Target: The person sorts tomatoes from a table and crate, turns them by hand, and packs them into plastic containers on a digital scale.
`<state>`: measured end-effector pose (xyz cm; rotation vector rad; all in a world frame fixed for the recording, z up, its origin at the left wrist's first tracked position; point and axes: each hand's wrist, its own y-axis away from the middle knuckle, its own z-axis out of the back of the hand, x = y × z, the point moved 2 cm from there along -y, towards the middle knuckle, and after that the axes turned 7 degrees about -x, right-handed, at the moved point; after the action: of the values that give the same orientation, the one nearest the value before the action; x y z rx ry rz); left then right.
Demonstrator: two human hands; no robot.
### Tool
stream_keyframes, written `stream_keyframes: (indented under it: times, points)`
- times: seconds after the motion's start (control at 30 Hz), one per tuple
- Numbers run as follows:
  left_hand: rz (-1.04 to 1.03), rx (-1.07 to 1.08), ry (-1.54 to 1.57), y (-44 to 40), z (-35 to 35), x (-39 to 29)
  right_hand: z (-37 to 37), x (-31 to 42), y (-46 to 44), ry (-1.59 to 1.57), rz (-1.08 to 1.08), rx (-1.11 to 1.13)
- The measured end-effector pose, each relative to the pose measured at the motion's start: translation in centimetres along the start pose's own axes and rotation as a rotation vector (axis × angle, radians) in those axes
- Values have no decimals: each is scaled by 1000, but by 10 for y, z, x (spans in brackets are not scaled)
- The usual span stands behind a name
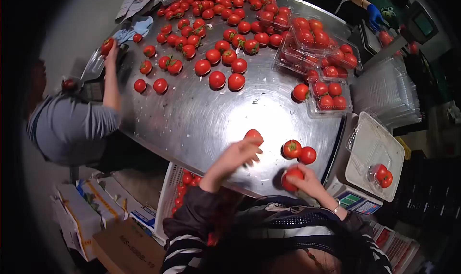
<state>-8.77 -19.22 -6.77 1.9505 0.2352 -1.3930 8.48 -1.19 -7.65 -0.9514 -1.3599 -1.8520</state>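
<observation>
On the steel table (192,125), my left hand (235,158) is over the near part with its fingers spread, right beside a red tomato (253,137) that it partly covers. Whether the fingertips touch that tomato I cannot tell. My right hand (307,179) is closed round another tomato (291,179) near the front edge. Two more tomatoes (292,149) lie side by side just beyond my right hand. To the right, a clear open plastic box (361,147) with two tomatoes (381,174) in it rests on the weighing scale (393,154).
Many loose tomatoes (217,80) cover the far table. Filled clear boxes (331,97) and stacked empty ones (384,91) stand at right. A co-worker (77,125) at left holds a tomato; another's blue-gloved hand (374,17) is at upper right. A crate (169,190) and cartons (127,247) sit below.
</observation>
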Motion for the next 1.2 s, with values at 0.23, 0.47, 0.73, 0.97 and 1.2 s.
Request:
stream_keyframes:
  times: [0.23,0.47,0.73,0.97,1.2]
  points:
    - [-683,-476,-683,-162,89,-73,-17,-26,-7,238,68,-172]
    - [-833,-684,-1354,-332,108,-118,-13,-51,-28,218,-23,-228]
    - [-825,-369,-1440,-315,109,-101,-9,-59,-31,80,-159,-215]
    - [-826,-8,-1108,-321,104,-122,-15,-91,-32,-273,-241,-278]
    - [-431,-266,-727,-385,34,-128,-14,-70,-36,-115,-156,-296]
